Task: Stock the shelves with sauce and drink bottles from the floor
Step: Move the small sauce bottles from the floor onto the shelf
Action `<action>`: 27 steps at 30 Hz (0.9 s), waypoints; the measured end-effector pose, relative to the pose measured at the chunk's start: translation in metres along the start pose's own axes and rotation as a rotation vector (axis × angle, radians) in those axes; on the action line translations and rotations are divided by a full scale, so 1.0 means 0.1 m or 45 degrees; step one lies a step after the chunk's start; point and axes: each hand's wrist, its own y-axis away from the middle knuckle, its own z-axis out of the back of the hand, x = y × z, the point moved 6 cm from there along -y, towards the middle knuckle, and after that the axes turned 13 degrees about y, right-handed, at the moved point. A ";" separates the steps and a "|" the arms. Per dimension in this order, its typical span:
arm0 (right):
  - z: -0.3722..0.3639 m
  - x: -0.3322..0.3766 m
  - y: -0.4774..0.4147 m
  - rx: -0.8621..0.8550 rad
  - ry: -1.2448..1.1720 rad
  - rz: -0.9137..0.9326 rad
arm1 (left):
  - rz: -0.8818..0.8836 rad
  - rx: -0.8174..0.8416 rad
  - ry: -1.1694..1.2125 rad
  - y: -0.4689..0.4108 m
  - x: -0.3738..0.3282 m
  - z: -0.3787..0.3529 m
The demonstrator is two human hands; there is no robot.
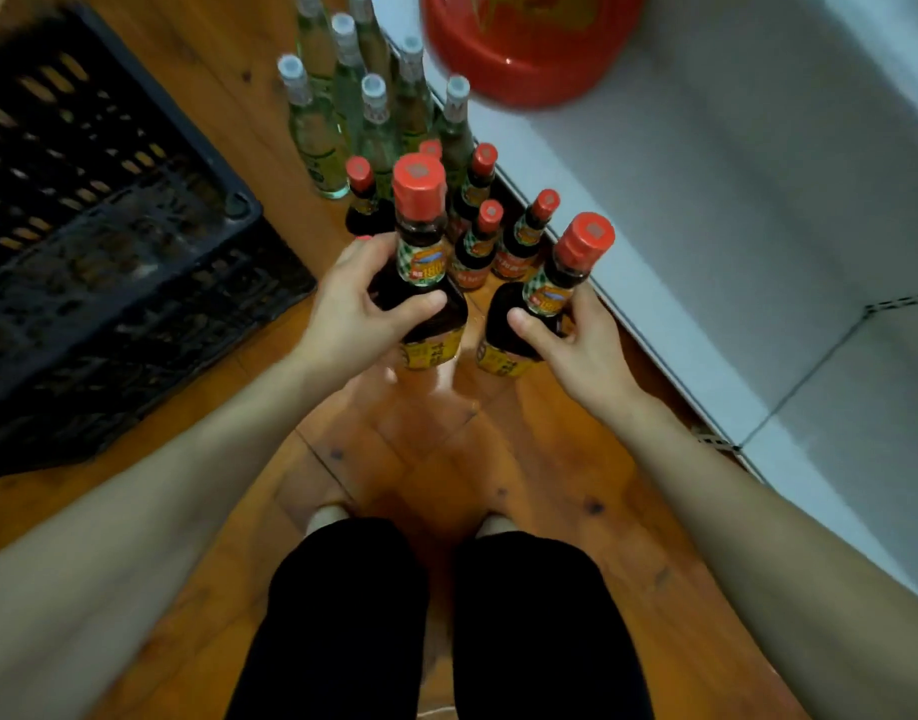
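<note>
My left hand (358, 304) grips a dark sauce bottle with a red cap (420, 236) by its shoulder, lifted above the wooden floor. My right hand (576, 340) holds a second red-capped sauce bottle (566, 283) the same way, just right of the first. Behind them several more sauce bottles (480, 241) stand on the floor, and beyond those several clear drink bottles with white caps (342, 111). The white shelf (706, 210) runs along the right, close to my right hand.
A dark plastic crate (98, 241) sits on the floor at the left. A red plastic basin (529, 44) rests on the shelf at the top. My legs in black trousers (436, 615) are at the bottom centre, on the wooden floor (420, 449).
</note>
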 end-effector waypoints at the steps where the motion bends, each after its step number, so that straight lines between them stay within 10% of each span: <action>1: 0.13 0.17 0.08 0.008 -0.012 0.000 | 0.003 -0.011 0.007 0.07 -0.22 0.07; 27: 3.59 3.67 2.39 -0.392 -0.071 0.094 | -0.473 0.280 0.099 1.48 -5.18 0.82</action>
